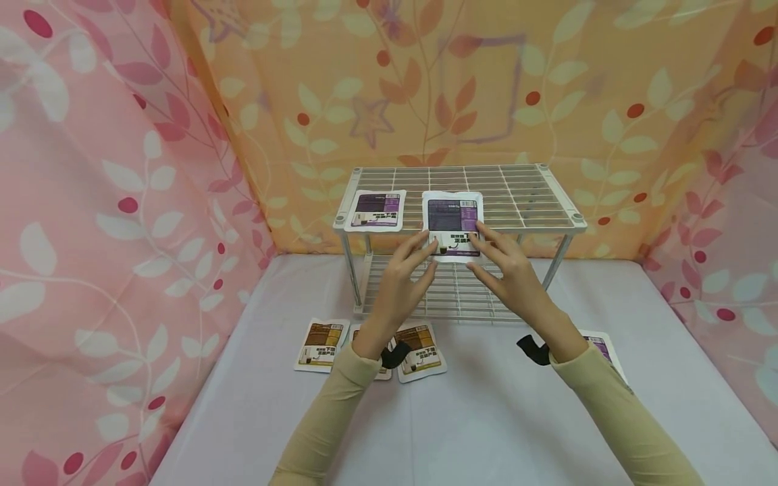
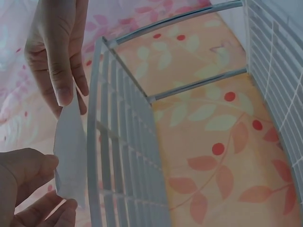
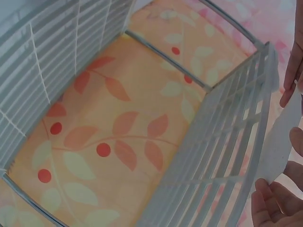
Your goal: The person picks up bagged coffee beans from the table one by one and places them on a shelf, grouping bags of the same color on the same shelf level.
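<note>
Both hands hold a white flat pouch with a purple label [image 1: 452, 212] just over the front of the white wire rack [image 1: 562, 196]. My left hand [image 1: 398, 283] grips its left edge, fingertips on the label side. On the opposite edge, my right hand [image 1: 515, 275] pinches the pouch between fingers and thumb. In the left wrist view the pouch [image 2: 70, 151] appears edge-on close to the rack's upper shelf; the right wrist view shows the pouch [image 3: 279, 142] from its blank underside. A similar purple-label pouch [image 1: 377, 210] lies at the left end of the top shelf.
Brown-label pouches lie on the white table before the rack: one at the left [image 1: 322, 345], one at the right [image 1: 419, 351], another partly hidden by my left wrist. A purple-label pouch [image 1: 604, 347] lies behind my right forearm. Patterned cloth walls [image 1: 292, 135] enclose the table.
</note>
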`<state>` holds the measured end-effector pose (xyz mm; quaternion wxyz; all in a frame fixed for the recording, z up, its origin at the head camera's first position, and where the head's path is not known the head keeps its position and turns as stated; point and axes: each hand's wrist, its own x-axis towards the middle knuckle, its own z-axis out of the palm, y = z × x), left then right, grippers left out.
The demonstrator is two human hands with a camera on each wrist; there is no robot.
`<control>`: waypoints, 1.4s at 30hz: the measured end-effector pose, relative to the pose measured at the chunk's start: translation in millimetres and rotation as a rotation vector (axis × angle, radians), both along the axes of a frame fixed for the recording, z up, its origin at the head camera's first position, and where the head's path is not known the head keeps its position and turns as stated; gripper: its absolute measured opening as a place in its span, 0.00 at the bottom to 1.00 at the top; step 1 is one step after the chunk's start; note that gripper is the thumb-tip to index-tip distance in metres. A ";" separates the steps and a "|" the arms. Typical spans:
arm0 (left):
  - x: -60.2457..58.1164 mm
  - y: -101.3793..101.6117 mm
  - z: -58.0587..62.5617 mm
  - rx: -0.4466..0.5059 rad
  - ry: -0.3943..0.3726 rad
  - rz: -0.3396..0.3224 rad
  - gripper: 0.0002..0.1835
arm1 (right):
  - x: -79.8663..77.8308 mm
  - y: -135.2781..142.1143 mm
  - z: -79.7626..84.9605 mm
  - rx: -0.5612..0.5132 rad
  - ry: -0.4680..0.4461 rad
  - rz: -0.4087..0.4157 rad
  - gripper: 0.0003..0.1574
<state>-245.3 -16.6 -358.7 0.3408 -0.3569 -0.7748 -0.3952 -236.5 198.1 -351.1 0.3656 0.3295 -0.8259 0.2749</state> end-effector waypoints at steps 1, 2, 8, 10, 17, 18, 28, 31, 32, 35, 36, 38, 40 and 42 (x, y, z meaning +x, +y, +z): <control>-1.3 0.6 2.1 -0.001 -0.005 0.005 0.17 | -1.8 0.4 1.7 0.000 -0.006 -0.001 0.35; -2.6 1.3 4.2 -0.006 -0.009 0.009 0.17 | -3.7 0.8 3.1 -0.001 -0.012 -0.002 0.34; -9.1 5.6 14.9 -0.038 -0.027 0.042 0.16 | -10.9 0.7 11.1 -0.017 -0.028 -0.009 0.31; -11.1 7.2 18.1 -0.048 -0.028 0.055 0.16 | -13.0 0.6 14.5 -0.018 -0.028 -0.010 0.30; -17.1 14.5 28.3 -0.086 -0.018 0.113 0.15 | -21.0 0.6 23.3 -0.019 -0.084 -0.064 0.26; -17.8 15.8 29.3 -0.092 -0.021 0.119 0.15 | -22.0 0.5 23.8 -0.020 -0.095 -0.071 0.26; -23.2 25.3 34.8 -0.197 -0.072 0.248 0.15 | -29.6 -3.8 29.3 0.001 -0.141 -0.115 0.23; -25.8 27.3 35.7 -0.223 -0.070 0.280 0.15 | -30.8 -4.9 29.9 0.024 -0.153 -0.130 0.22; -26.4 27.8 35.9 -0.230 -0.074 0.284 0.15 | -30.9 -5.2 30.0 0.029 -0.158 -0.134 0.22; -28.4 28.9 36.2 -0.240 -0.088 0.283 0.16 | -31.7 -5.8 30.1 0.032 -0.169 -0.145 0.22; -28.5 29.2 36.6 -0.245 -0.093 0.282 0.16 | -31.9 -5.9 30.5 0.033 -0.174 -0.148 0.22; -29.0 29.6 37.2 -0.267 -0.097 0.292 0.16 | -32.9 -6.3 30.8 0.039 -0.185 -0.158 0.22; -29.1 29.9 37.7 -0.288 -0.096 0.303 0.16 | -33.5 -6.9 31.6 0.048 -0.200 -0.168 0.22; -29.0 30.1 37.8 -0.305 -0.093 0.314 0.16 | -33.6 -7.5 32.5 0.058 -0.212 -0.178 0.23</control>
